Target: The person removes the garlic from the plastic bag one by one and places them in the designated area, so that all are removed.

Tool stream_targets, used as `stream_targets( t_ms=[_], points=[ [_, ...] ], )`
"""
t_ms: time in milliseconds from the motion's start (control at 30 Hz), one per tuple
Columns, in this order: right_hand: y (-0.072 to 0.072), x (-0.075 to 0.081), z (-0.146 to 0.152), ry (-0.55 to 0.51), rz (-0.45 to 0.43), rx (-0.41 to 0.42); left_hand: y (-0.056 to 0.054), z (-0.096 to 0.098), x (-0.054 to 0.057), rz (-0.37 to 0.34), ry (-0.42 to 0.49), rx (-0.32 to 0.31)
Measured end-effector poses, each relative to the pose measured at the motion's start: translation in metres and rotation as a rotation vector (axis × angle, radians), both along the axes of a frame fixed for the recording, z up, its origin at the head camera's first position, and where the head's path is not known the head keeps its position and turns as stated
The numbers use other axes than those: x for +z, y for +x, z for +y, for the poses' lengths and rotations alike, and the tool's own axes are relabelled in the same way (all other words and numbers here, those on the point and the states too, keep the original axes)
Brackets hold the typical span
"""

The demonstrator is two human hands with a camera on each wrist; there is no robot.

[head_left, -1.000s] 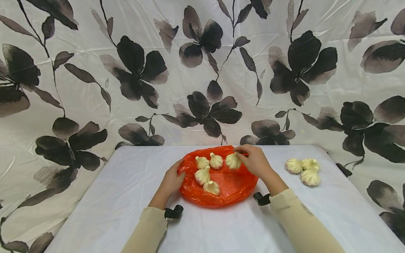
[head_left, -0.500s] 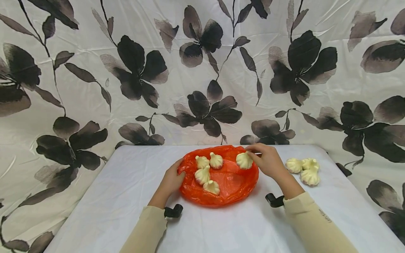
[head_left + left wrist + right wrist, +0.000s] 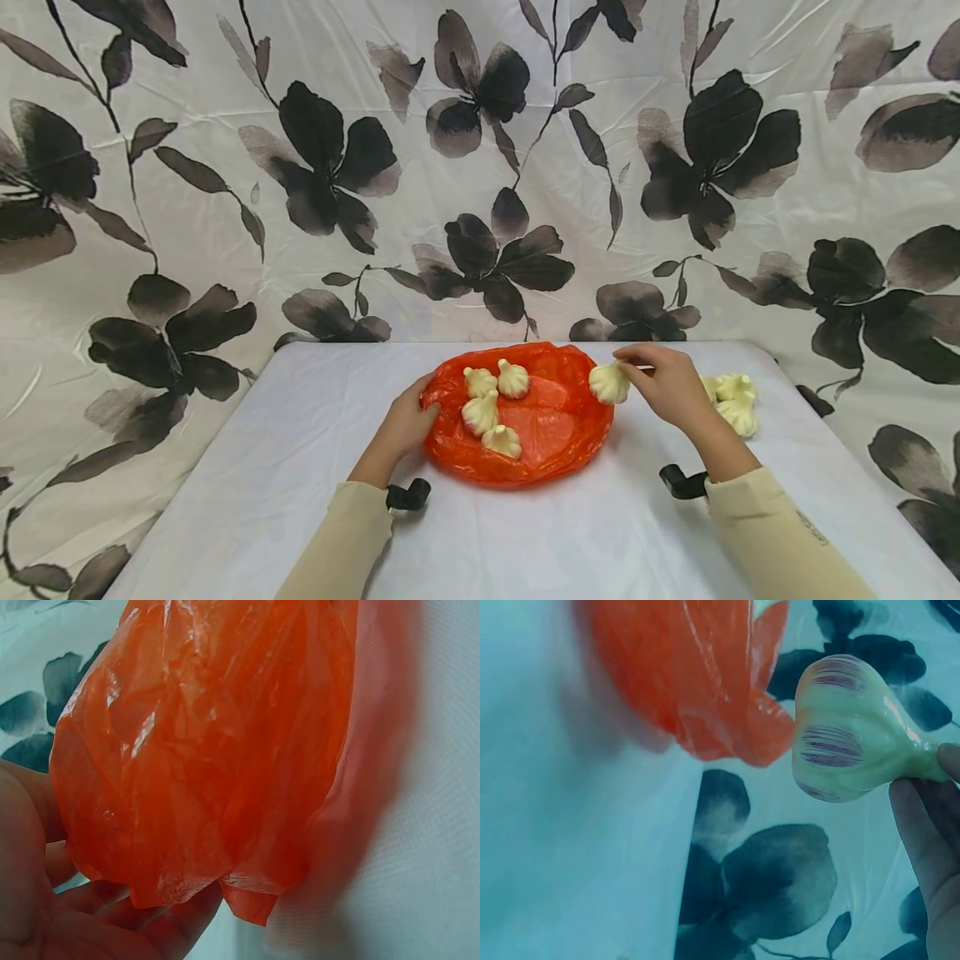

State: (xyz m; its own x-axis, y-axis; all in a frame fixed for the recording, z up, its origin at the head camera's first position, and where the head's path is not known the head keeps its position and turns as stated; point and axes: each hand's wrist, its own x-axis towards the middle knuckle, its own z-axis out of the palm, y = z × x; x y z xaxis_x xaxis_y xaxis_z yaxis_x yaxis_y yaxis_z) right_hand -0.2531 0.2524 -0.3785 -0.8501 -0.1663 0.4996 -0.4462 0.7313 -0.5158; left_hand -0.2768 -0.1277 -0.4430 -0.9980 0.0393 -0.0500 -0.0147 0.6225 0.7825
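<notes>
An opened red plastic bag (image 3: 551, 425) sits on the white-covered table, with several garlic bulbs (image 3: 480, 412) in its left half. My left hand (image 3: 405, 427) holds the bag's left side; in the left wrist view its fingers (image 3: 176, 922) lie under the crinkled plastic. By its stem, my right hand (image 3: 667, 383) pinches another garlic bulb (image 3: 609, 384) at the bag's right rim. Seen from the right wrist, that garlic bulb (image 3: 855, 731) shows purple streaks and hangs just beside the bag's edge (image 3: 742, 731).
A small group of garlic bulbs (image 3: 735, 404) lies on the table to the right, partly hidden behind my right hand. The table (image 3: 540, 542) backs onto a hanging cloth (image 3: 600, 208) with a dark flower print.
My right hand has moved right with the garlic bulb, from over the inside of the bag to its right rim. The left hand and the bag stay nearly where they were.
</notes>
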Motion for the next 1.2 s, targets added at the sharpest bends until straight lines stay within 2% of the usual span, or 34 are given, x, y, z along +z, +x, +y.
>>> stream_targets(
  t_ms=[200, 367, 733, 967, 1200],
  points=[
    [0.005, -0.003, 0.014, 0.001, 0.02, -0.028, -0.001, -0.002, 0.0, -0.024, -0.009, -0.003],
    [0.009, -0.005, 0.027, 0.022, 0.026, -0.051, -0.003, -0.004, -0.002, -0.018, -0.029, -0.014],
    [0.015, -0.013, 0.056, 0.054, -0.04, -0.127, -0.006, -0.006, -0.005, -0.02, -0.029, -0.031],
    [0.017, -0.021, 0.076, 0.091, -0.099, -0.177, -0.006, -0.005, -0.002, -0.043, -0.017, -0.037],
    [0.018, -0.031, 0.088, 0.111, -0.089, -0.225, -0.006, -0.004, 0.0, -0.047, -0.022, -0.041]
  ],
)
